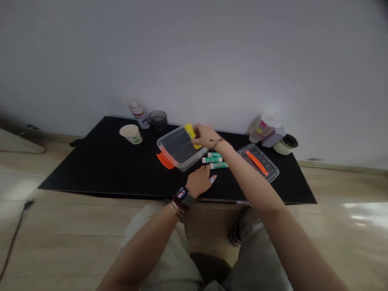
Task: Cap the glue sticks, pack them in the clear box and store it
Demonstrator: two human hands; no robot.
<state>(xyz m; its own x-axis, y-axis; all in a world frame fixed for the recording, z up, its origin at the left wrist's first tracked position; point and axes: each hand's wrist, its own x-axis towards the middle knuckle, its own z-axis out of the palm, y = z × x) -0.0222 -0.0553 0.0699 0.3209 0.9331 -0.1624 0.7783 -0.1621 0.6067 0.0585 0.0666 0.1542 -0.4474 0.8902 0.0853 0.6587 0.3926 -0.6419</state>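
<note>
Now the right hand (pixel 206 136) clamps a yellow stick (pixel 190 134) over the clear plastic box (pixel 177 147) at centre; a slipping hold could knock the green-labelled glue sticks (pixel 214 160). The left hand's (pixel 197 182) hold on a small pale item (pixel 213 179) is unclear.

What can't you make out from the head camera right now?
Yellow stick-shaped item in the right hand: blurred, partly hidden by the fingers.
Small whitish item by the left hand: mostly hidden by the fingers, kind unclear.
Label on the white spray can: blurred, too small.
Contents of the dark glass tumbler: too dim.
</note>
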